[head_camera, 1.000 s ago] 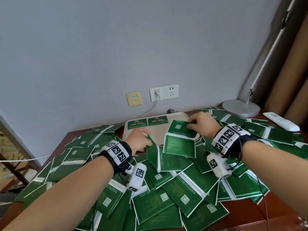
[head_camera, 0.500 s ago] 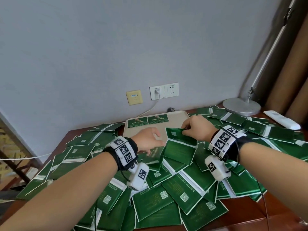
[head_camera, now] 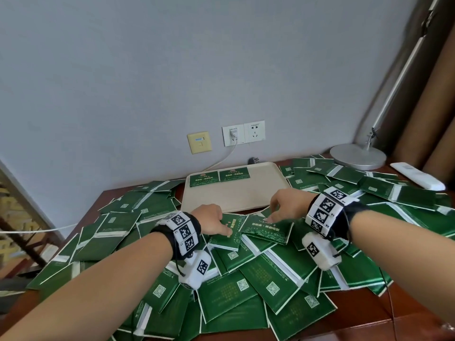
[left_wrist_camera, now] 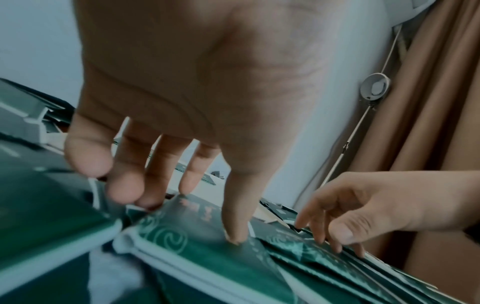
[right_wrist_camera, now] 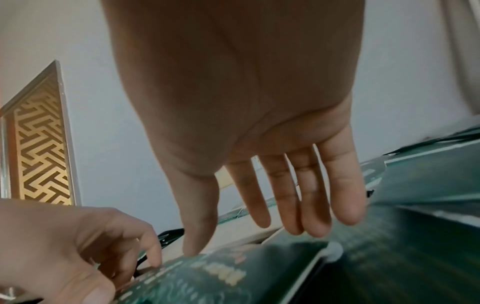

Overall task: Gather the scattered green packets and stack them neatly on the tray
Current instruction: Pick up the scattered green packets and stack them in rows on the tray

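left hand (head_camera: 212, 219): grip relaxed, holds nothing; thumb (left_wrist_camera: 233, 207) tip pressed on left face-up packet (head_camera: 227, 231), other fingers reach its far edge
right hand (head_camera: 286, 205): grip wide, fingers straight; fingertips (right_wrist_camera: 345, 214) on right face-up packet (head_camera: 267, 228), thumb on its near part
two packets: side by side on top of the pile, just in front of the tray's near edge, right one overlapping the left
tray (head_camera: 246, 195): beige, at the back of the worktop (head_camera: 369, 321) near the wall; two packets on tray (head_camera: 219, 178) lie flat side by side at its far edge
scattered packets (head_camera: 266, 284): heaped all over the worktop, left, right and in front of the tray
other: lamp base (head_camera: 357, 156), white remote (head_camera: 416, 178) far right
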A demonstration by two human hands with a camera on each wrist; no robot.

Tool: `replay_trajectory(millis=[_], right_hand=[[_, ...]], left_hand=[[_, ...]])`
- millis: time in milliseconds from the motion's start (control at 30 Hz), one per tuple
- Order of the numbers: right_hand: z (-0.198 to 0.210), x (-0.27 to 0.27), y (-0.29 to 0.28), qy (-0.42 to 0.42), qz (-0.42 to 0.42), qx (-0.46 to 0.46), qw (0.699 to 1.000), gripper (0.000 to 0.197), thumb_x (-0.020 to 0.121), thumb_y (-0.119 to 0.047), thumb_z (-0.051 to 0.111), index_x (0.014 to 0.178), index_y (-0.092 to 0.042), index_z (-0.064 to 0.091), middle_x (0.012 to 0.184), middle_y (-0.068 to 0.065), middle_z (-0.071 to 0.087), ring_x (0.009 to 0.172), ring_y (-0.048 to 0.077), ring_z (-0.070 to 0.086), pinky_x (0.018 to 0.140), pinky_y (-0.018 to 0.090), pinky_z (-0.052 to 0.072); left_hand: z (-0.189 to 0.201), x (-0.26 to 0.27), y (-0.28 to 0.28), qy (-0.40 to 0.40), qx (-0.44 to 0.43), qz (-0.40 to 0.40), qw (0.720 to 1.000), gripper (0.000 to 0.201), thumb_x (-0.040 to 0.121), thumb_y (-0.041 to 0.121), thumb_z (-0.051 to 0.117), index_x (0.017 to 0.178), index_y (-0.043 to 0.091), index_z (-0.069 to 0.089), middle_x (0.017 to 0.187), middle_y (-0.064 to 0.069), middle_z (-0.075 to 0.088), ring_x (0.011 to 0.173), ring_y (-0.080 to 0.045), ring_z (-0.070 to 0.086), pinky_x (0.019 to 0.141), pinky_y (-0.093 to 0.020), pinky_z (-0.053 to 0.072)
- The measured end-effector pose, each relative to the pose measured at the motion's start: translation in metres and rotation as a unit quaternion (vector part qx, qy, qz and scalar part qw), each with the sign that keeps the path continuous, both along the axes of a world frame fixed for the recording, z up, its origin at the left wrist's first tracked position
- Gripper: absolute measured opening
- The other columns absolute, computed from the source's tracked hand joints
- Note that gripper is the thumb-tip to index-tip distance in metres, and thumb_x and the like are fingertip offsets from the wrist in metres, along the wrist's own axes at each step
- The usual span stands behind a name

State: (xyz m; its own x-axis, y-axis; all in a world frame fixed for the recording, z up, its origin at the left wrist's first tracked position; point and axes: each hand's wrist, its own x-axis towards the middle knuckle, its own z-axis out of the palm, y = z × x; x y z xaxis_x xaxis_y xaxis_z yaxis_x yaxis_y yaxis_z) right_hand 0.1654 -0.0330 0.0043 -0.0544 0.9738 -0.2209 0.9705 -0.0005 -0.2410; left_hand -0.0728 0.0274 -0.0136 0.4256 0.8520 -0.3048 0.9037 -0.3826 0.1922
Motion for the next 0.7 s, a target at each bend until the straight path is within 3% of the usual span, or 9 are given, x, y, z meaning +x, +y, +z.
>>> replay_trajectory(millis=[67,167,267,467,600,700], right_hand=[[-0.006,-0.004,-0.002,-0.017,-0.010,-0.024,1.000,0.052,0.081,-0.054,0.068,0.113,-0.013,0.068,0.109,0.003,0.069,0.095,0.019,0.064,0.086,0.032,0.053],[-0.012,-0.009,-0.003,-0.039,-0.019,-0.028,0.999,0.053,0.080,-0.051,0.071,0.112,-0.010,0.067,0.109,0.006,0.069,0.099,0.022,0.064,0.090,0.036,0.053],[-0.015,-0.012,-0.002,-0.043,-0.026,-0.029,0.998,0.054,0.077,-0.048,0.074,0.111,-0.007,0.068,0.108,0.008,0.070,0.099,0.024,0.065,0.089,0.037,0.054],[-0.012,-0.013,-0.001,-0.028,-0.043,-0.025,0.998,0.056,0.072,-0.045,0.079,0.109,-0.005,0.064,0.106,0.008,0.067,0.094,0.023,0.063,0.079,0.033,0.051],[-0.005,-0.012,0.000,0.020,-0.059,-0.015,0.998,0.050,0.077,-0.029,0.078,0.115,-0.008,0.054,0.108,0.007,0.061,0.091,0.020,0.055,0.075,0.031,0.047],[0.003,-0.004,0.007,0.066,-0.078,0.002,0.995,0.038,0.084,-0.015,0.066,0.118,-0.010,0.051,0.090,0.000,0.054,0.073,0.012,0.051,0.054,0.023,0.040]], left_hand=[[-0.003,0.000,-0.001,0.003,-0.012,0.006,1.000,0.068,0.082,0.053,0.072,0.133,0.015,0.049,0.129,-0.002,0.055,0.101,-0.018,0.054,0.066,-0.025,0.044],[-0.008,0.001,0.000,0.004,-0.007,0.007,1.000,0.075,0.080,0.054,0.073,0.137,0.015,0.045,0.135,-0.003,0.053,0.115,-0.021,0.053,0.092,-0.032,0.047],[-0.010,0.001,0.000,-0.018,-0.010,0.015,1.000,0.078,0.077,0.049,0.077,0.139,0.017,0.043,0.136,-0.003,0.053,0.118,-0.021,0.053,0.101,-0.037,0.045],[-0.010,0.002,-0.001,-0.101,-0.005,0.030,0.994,0.083,0.069,0.037,0.084,0.138,0.022,0.041,0.127,0.001,0.056,0.107,-0.019,0.057,0.095,-0.035,0.048],[-0.004,0.004,0.004,-0.192,-0.037,0.060,0.979,0.074,0.071,0.008,0.078,0.136,0.021,0.043,0.112,-0.005,0.061,0.093,-0.022,0.063,0.082,-0.036,0.054],[0.004,0.005,0.011,-0.272,-0.077,0.086,0.955,0.064,0.074,-0.006,0.067,0.128,0.022,0.047,0.104,-0.009,0.059,0.081,-0.024,0.061,0.066,-0.040,0.056]])
